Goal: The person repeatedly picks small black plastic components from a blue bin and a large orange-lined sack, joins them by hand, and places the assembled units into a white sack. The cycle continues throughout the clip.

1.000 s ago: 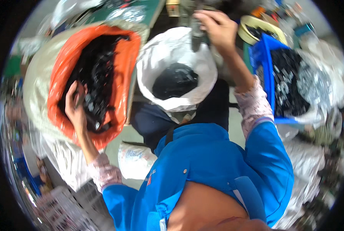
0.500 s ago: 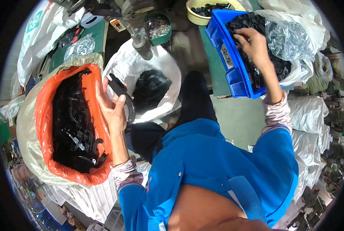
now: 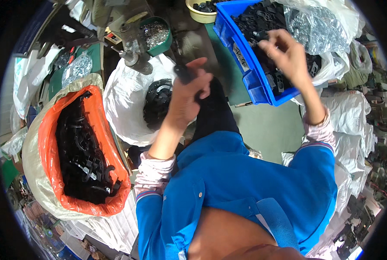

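My left hand (image 3: 185,97) is closed around a long black curved plastic part (image 3: 183,73), in front of the white bag. Much of that part is hidden by the palm and fingers. Over the blue bin (image 3: 255,84), my right hand (image 3: 289,58) pinches a small black plastic part (image 3: 260,35) at its fingertips, slightly blurred. Many similar small black parts (image 3: 267,17) fill the bin below it. The white bag (image 3: 126,93), to the left of my left hand, holds dark parts (image 3: 156,102).
At the left stands an orange-lined sack (image 3: 115,173) of black curved parts (image 3: 83,151). A green tub (image 3: 165,45) of small metal pieces and a pale yellow basin (image 3: 200,16) stand at the back, near a metal machine (image 3: 135,56). Clear plastic bags (image 3: 321,30) lie against the blue bin.
My left hand has moved right with the curved part, from beside the orange-lined sack to the white bag's right side. My right hand has risen from among the parts with a small one.
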The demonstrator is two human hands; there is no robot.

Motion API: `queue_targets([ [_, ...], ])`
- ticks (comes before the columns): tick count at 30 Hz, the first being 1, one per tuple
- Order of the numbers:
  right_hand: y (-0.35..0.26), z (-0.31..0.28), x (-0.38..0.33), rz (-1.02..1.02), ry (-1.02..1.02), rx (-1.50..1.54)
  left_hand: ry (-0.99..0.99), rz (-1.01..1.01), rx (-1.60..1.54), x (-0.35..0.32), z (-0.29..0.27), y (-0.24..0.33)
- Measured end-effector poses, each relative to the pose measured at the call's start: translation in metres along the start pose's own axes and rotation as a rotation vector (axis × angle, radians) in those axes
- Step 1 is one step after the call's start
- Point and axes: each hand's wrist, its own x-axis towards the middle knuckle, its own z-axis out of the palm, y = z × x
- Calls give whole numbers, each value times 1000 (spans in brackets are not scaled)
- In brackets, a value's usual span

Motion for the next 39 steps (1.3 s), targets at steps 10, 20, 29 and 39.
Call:
queue_targets([
  [10, -27, 8, -74, -98, -272, 69, 119, -12, 127, 2, 32, -40],
  [20, 69, -46, -40, -245, -181, -576, -6, 113, 124, 7, 16, -36],
  [29, -32, -7, -19, 341, -349, 754, 17, 325, 559, 2, 23, -19],
  [39, -79, 41, 12, 182, -773, 548, 102, 435, 635, -20, 14, -1],
])
